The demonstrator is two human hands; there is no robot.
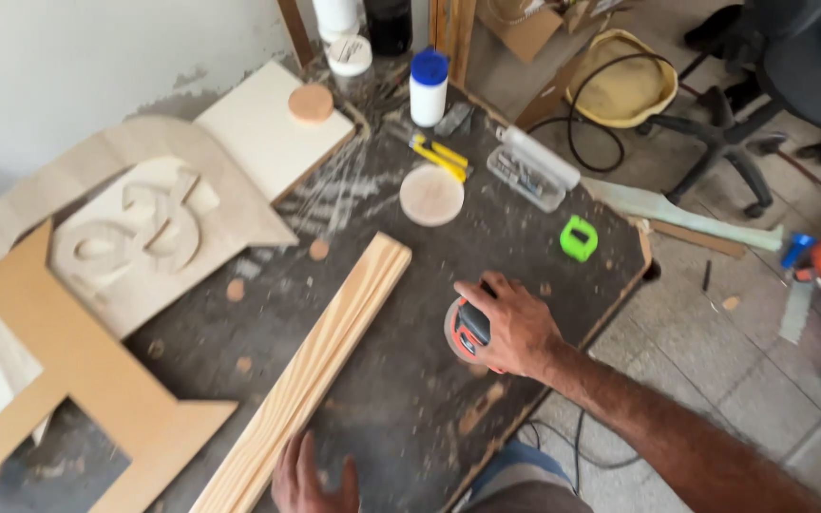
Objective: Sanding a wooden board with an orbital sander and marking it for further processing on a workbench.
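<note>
Head camera looks down on a dark, dusty table (401,399). Far left, a flat brown board shape (78,380) with cut-out holes lies over the table edge. Above it sits a pale wood panel (135,228) with a curly sign carved into it. Next to that, near the wall, is a pale square board (258,133) with a small round wood piece (311,103) on top.

A long strip of light wood (320,366) runs at a slant from the bottom of the picture up toward the middle. The left hand (306,480) is at the bottom edge, right beside the low end of the strip. Its fingers lie flat and spread, not closed on anything; whether they touch the strip is hard to tell.

Above the strip's top end lies a round wood disc (431,195). Behind it are a yellow knife (441,155) and a white bottle with a blue cap (428,87). A clear plastic box (532,169) and a small green thing (578,237) lie further right.

The right hand (510,323) rests on top of an orange and black sander (467,332), near the right edge of the table. The grip is wrapped around the sander, which sits on the table, just right of the strip and apart from it.

Off the table, on the tiled floor (715,342), are a yellow bowl shape (624,85) with a black cord and a black chair base (724,142).
</note>
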